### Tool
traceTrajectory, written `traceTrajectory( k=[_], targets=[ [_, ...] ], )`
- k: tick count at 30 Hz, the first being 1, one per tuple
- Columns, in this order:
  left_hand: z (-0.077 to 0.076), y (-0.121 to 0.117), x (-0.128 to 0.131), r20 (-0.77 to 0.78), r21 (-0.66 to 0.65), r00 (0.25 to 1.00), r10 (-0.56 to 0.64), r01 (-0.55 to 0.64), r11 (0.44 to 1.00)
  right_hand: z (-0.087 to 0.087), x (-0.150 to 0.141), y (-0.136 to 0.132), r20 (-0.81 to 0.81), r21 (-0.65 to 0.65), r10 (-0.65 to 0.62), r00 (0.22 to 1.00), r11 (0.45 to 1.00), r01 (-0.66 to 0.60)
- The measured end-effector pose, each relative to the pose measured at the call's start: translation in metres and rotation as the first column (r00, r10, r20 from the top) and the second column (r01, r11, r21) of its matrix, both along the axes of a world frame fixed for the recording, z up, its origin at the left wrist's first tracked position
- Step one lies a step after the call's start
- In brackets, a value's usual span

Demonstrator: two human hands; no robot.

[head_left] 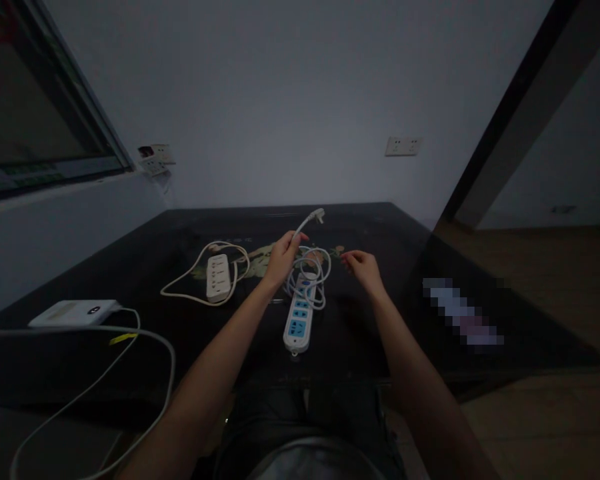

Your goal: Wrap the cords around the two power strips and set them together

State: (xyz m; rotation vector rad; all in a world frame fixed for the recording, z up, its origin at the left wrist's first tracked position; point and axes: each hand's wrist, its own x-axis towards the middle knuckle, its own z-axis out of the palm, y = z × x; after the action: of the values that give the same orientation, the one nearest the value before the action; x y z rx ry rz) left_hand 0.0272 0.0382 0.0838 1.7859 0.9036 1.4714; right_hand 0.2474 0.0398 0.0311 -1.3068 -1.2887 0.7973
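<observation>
My left hand (281,259) is closed around the white power cord (301,225) a short way below its plug (318,215), which points up and to the right. Loops of the same cord lie loosely over the far end of a white power strip (297,325) with blue socket panels, lying lengthwise in front of me. To the right of these loops, my right hand (364,268) hovers with its thumb and fingertips drawn together; nothing shows between them. A second, all-white power strip (219,277) rests left of my left hand, its cord (180,295) curved around it.
A dark glossy table (360,333) carries everything. At left sits a white box-shaped device (75,313) with a cable (173,367) hanging past the near edge and a yellow tag (123,339). A blurred-out item (463,315) lies at right. Wall sockets (403,146) are behind.
</observation>
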Motion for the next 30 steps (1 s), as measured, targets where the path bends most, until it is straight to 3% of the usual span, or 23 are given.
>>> traceTrajectory(
  k=[5, 11, 16, 20, 24, 30],
  targets=[
    [0.005, 0.010, 0.008, 0.195, 0.035, 0.964, -0.183, 0.179, 0.983, -0.021, -0.015, 0.009, 0.060, -0.128, 0.137, 0.989, 0.983, -0.128],
    [0.020, 0.005, 0.023, 0.469, 0.072, 0.816, -0.339, 0.347, 0.935, -0.028, -0.032, 0.005, -0.022, -0.216, 0.255, 0.967, 0.943, -0.254],
    [0.029, 0.002, 0.019, 0.578, 0.009, 0.775, -0.255, 0.306, 0.952, -0.014, -0.013, -0.005, -0.130, -0.242, 0.284, 0.950, 0.920, -0.308],
    [0.026, 0.002, 0.005, 0.606, 0.055, 0.745, -0.279, 0.310, 0.949, 0.003, -0.001, -0.016, -0.170, -0.219, 0.326, 0.930, 0.907, -0.359],
    [0.017, 0.004, -0.015, 0.608, 0.040, 0.758, -0.235, 0.266, 0.963, 0.017, 0.000, -0.026, -0.214, -0.162, 0.425, 0.879, 0.872, -0.461],
    [-0.013, 0.009, -0.048, 0.534, -0.144, 0.844, -0.041, 0.139, 0.980, 0.027, -0.002, -0.033, -0.214, -0.111, 0.494, 0.843, 0.845, -0.523]
  ],
)
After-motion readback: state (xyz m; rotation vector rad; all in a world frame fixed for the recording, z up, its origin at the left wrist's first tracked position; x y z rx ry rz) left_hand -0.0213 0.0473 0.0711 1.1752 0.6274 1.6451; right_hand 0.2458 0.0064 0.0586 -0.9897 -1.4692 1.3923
